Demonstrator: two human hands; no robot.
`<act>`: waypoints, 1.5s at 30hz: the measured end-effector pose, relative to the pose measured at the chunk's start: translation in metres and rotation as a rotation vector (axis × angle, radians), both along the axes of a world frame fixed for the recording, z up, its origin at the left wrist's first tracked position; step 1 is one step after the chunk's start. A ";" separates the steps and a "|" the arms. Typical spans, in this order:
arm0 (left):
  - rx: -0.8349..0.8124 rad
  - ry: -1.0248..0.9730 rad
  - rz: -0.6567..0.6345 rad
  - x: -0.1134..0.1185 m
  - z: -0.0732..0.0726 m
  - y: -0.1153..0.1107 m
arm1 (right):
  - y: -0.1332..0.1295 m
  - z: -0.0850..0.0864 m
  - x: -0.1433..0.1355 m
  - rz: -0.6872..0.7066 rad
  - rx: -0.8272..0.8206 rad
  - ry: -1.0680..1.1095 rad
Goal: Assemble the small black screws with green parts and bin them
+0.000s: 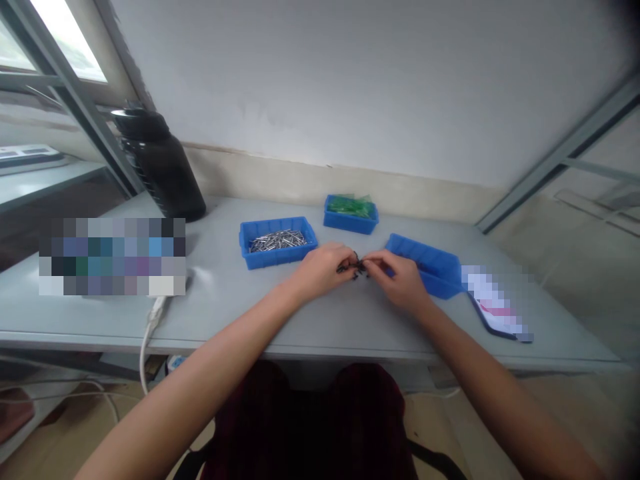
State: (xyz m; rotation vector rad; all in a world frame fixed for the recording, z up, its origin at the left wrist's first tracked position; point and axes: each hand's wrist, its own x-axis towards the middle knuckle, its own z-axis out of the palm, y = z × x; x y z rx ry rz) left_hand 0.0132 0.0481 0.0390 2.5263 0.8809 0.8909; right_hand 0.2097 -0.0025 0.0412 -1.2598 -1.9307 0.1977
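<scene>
My left hand (pixel 326 268) is closed around a small bunch of black pieces (pixel 359 268), too small and dark to make out their exact kind. Thumb and fingertips of my right hand (pixel 399 277) pinch at the same bunch from the other side, so the two hands nearly meet above the table. Beyond my left hand stands a blue bin (pixel 280 255) filled with thin silvery metal pins or rivets. Right beside my right hand is another blue bin (pixel 440 267), partly hidden by that hand, with its contents hard to see.
A smaller blue bin (pixel 350 222) with green plastic pieces stands near the wall. At the left are a large black bottle (pixel 163 167), a blurred-out object (pixel 113 257) and a white cable (pixel 145 347). A phone (pixel 495 307) lies at the right on the grey table (pixel 220 313).
</scene>
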 end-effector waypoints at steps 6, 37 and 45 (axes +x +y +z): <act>-0.004 -0.111 0.014 -0.001 -0.001 0.003 | 0.001 0.000 0.002 -0.034 0.004 -0.006; 0.064 -0.009 0.069 -0.013 0.007 0.011 | -0.021 0.011 0.075 -0.485 0.153 -0.183; 0.033 0.288 0.020 -0.009 0.002 0.004 | -0.009 0.008 0.102 -0.514 -0.035 -0.400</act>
